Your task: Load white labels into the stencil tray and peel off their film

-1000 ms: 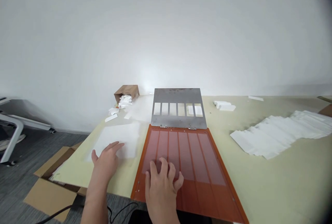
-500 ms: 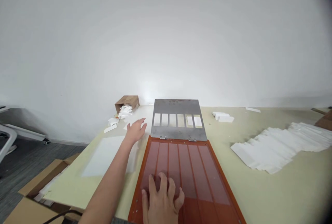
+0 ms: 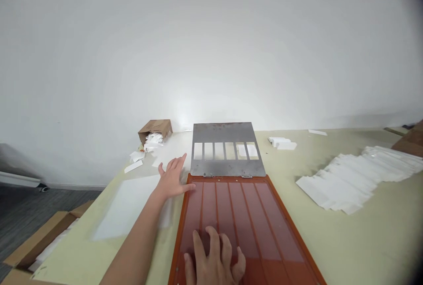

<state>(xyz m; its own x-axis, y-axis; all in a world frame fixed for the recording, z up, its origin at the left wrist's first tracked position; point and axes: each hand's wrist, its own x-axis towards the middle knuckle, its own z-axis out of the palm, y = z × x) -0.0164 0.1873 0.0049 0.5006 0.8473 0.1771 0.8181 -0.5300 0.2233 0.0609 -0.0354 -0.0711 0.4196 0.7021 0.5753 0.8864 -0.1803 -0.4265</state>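
An orange-red grooved board (image 3: 261, 214) lies on the pale table in front of me, with a grey metal plate (image 3: 224, 133) with several slots hinged to its far edge and folded back flat. My right hand (image 3: 216, 260) rests flat on the board's near part, fingers spread, holding nothing. My left hand (image 3: 172, 179) is stretched out with fingers apart at the board's far left corner, thumb touching its edge, beside the metal plate.
A white sheet (image 3: 128, 205) lies left of the board under my left arm. A tipped brown paper bag (image 3: 155, 128) spills white slips at the back. A fanned row of white strips (image 3: 360, 175) lies at the right, small white pieces (image 3: 280, 143) behind, cardboard boxes (image 3: 39, 236) on the floor.
My left hand left the white sheet, reached far forward, then drew back a little to the board's far left corner. My right hand stayed on the board. The camera tilted.
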